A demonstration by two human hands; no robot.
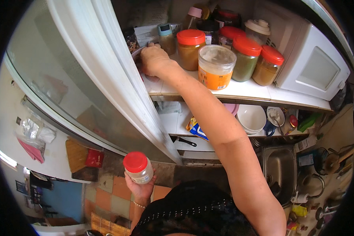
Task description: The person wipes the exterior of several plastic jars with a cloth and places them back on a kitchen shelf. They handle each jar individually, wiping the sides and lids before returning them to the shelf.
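In my left hand [141, 187] is a clear plastic jar [143, 172] with a red screw lid, held upright low before me. My right arm stretches across to the upper shelf, where my right hand [155, 60] is at the left end behind the door frame. Its fingers curl down at the pale rim of a container [136, 54]; whether they grip it is hidden. Close by stand a spice jar with a blue-grey cap [167, 39] and a red-lidded jar of brown powder [191, 51]. A lidless clear jar with an orange label [215, 69] stands at the shelf's front.
More red-lidded jars [246, 60] stand near a white microwave oven [315, 63]. The shelf below holds white bowls [251, 118] and a blue packet [198, 132]. A white-framed glass door [112, 73] rises at left. A steel sink [279, 171] lies at lower right.
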